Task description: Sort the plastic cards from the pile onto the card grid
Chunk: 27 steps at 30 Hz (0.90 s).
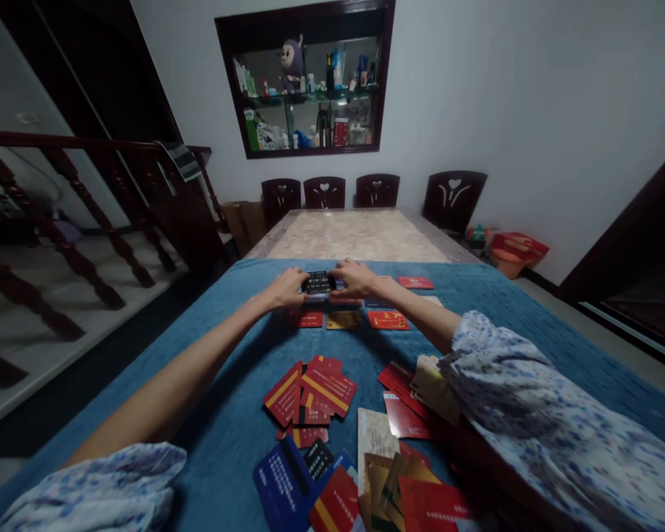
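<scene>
A black card [318, 282] with white print lies between my two hands at the far part of the blue cloth. My left hand [289, 287] has its fingers closed on the card's left edge. My right hand [355, 280] reaches in from the other side, with its fingertips at the card's right edge. Just nearer to me are a red card [310, 320], a gold card [342, 320] and an orange-red card [389, 320] in a row. Another red card [415, 282] rests beyond my right forearm. My hands partly hide the cards around the black one.
Overlapping red cards with yellow stripes [328, 386] lie in a loose pile nearer to me. Beside them are a blue card [282, 484] and a spread of red and gold cards [432, 502], partly under my right sleeve. The blue cloth [216, 414] covers the near table; dark chairs [324, 193] stand beyond.
</scene>
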Available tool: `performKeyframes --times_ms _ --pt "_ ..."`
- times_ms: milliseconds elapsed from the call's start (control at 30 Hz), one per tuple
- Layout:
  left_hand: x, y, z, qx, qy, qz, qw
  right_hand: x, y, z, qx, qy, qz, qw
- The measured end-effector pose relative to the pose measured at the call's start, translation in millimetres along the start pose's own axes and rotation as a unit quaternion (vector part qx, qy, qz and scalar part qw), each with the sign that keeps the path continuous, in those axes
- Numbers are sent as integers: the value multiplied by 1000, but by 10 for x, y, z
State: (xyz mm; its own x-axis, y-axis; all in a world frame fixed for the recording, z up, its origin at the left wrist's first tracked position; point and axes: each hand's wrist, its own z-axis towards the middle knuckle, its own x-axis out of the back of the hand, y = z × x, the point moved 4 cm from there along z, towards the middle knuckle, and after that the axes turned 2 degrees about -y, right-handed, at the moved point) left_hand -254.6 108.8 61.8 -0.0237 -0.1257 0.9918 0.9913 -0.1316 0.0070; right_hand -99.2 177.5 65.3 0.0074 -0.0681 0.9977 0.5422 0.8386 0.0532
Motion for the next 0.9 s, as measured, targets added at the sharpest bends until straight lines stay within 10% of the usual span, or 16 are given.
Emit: performKeyframes --times_ms 900 --pt "-331 -499 618 51 -33 11 998 -292 262 762 -36 -36 2 999"
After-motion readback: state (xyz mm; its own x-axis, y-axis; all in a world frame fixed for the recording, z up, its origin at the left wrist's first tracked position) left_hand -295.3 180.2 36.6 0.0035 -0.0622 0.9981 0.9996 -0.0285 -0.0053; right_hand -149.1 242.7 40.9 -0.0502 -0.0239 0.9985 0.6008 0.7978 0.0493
